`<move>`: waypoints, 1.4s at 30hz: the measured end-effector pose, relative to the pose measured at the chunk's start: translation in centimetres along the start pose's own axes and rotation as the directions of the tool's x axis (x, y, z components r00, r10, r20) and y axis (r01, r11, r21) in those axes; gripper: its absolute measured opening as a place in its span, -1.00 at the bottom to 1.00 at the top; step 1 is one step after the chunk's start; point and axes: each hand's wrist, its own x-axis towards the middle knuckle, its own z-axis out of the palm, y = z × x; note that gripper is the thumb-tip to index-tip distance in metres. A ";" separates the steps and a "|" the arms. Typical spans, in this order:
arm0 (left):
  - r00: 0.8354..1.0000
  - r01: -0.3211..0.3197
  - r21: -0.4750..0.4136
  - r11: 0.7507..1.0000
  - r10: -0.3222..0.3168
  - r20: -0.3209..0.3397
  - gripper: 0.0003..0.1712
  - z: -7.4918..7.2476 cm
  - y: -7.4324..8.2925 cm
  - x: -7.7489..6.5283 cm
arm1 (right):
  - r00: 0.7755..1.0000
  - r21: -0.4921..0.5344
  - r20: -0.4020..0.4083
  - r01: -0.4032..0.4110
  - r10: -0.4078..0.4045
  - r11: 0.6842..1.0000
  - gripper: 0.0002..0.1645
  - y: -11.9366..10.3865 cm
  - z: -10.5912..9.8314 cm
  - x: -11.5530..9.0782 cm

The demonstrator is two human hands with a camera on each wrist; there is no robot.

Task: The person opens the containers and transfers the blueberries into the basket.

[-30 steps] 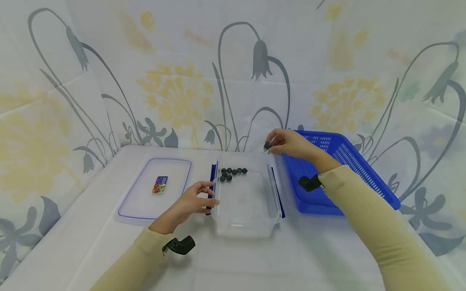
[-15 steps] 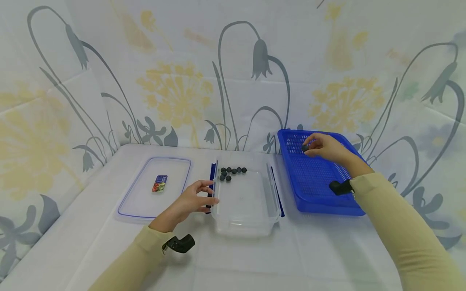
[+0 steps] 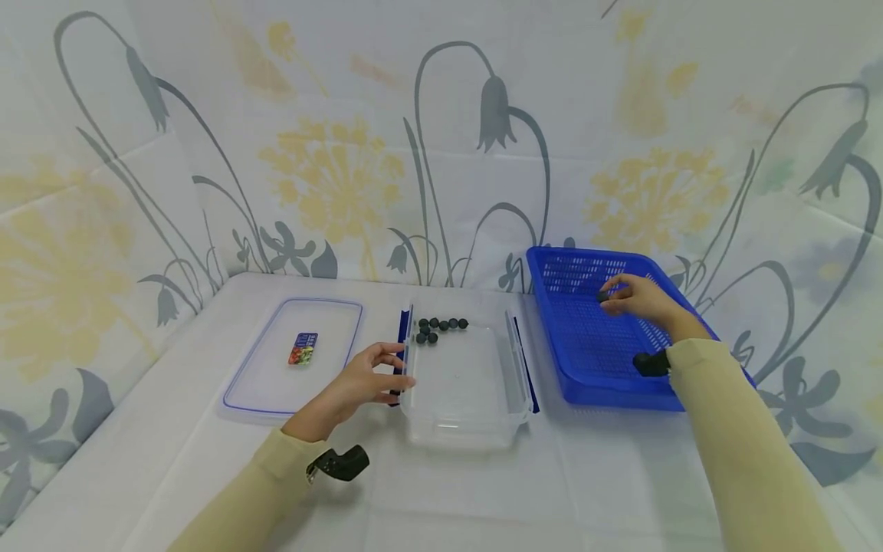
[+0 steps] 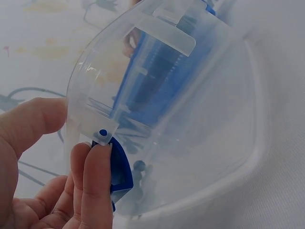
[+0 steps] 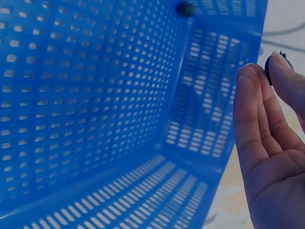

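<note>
My right hand (image 3: 641, 299) is over the blue basket (image 3: 586, 387), pinching a blueberry (image 3: 603, 297) between thumb and fingertips. The right wrist view shows the dark edge of this blueberry (image 5: 268, 71) by the thumb; another blueberry (image 5: 185, 9) lies in a corner of the basket. With my left hand (image 3: 364, 377) I grip the left wall of a clear plastic container (image 3: 458, 376), thumb at the rim and fingers at a blue latch (image 4: 121, 167). Several blueberries (image 3: 444, 325) sit inside, in a back row with a few more at the left.
To the left of the container lies a clear lid (image 3: 265, 395) with a blue seal and a colourful label (image 3: 303, 349). A white cloth (image 3: 441, 498) covers the table. Behind it hangs a flower-patterned curtain (image 3: 455, 192).
My right hand has moved right, from between container and basket to over the basket, carrying the blueberry, and ends slightly lower. My left hand and the container have stayed put.
</note>
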 end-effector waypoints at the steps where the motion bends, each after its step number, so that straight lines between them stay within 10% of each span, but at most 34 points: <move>1: 1.000 0.001 0.001 1.000 -0.001 0.000 -0.27 0.0 0.0 0.0 | 1.000 0.010 0.002 -0.014 0.014 1.000 -0.65 0.2 0.0 0.0; 20: 1.000 0.015 -0.015 1.000 -0.015 -0.007 -0.27 0.1 -0.2 0.3 | 0.991 0.014 0.042 -0.125 0.124 0.992 -0.53 1.7 -0.5 -0.6; 42: 1.000 0.008 -0.007 1.000 -0.008 -0.009 -0.28 0.1 0.0 -0.1 | 0.993 0.012 0.011 0.114 -0.114 0.993 -0.54 -9.5 1.5 2.6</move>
